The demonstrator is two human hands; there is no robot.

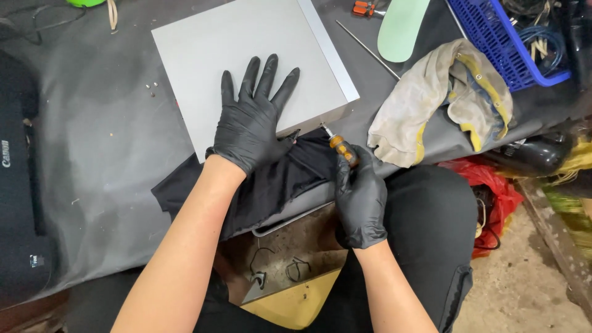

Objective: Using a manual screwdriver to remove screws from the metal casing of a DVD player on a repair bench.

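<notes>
Dirty rag (pixel 444 98) lies beside blue basket (pixel 502 40).

Workshop; screwdriver (pixel 343 150), dirty rag (pixel 441 98), wire-filled basket (pixel 493 37)

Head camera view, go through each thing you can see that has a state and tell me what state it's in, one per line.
Left hand: gloved, flat, fingers spread on the grey metal box.
Right hand: gloved, gripping the screwdriver.
Screwdriver: held, tip at the box's near edge.
Grey metal box: closed, lying flat on the table.
Black cloth: crumpled under the box's edge.
Dirty rag: bunched up.
Blue basket: holding cables.
</notes>
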